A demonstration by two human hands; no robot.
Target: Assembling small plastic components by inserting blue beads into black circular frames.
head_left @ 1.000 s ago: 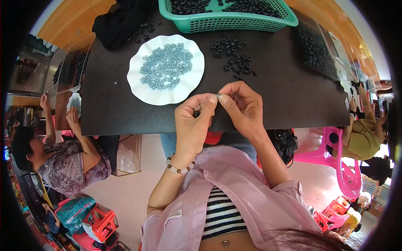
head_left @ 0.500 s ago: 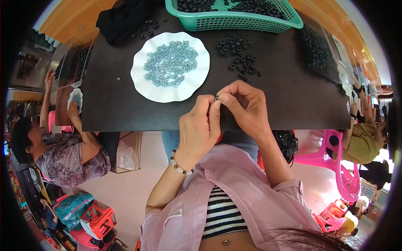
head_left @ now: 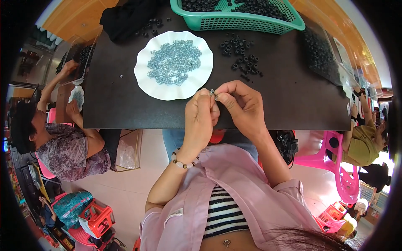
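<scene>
My left hand (head_left: 200, 119) and my right hand (head_left: 239, 105) meet over the near part of a black table (head_left: 117, 106). Between their fingertips they pinch a small silver-coloured part (head_left: 212, 92); whether both hands grip it or only one, I cannot tell for sure. Just beyond the hands lies a white scalloped plate (head_left: 144, 79) heaped with small shiny bluish metal pieces (head_left: 173, 62). To the right of the plate, loose black rings (head_left: 243, 56) are scattered on the table.
A green plastic basket (head_left: 243, 21) full of black rings stands at the far edge. A black cloth (head_left: 125, 19) lies far left. Clear trays of black parts (head_left: 322, 52) sit at the right. Other people work at the left and right; pink stools stand on the floor.
The two hands stay joined on the small part. The view has shifted slightly, so plate and hands sit a little more to the right in the picture.
</scene>
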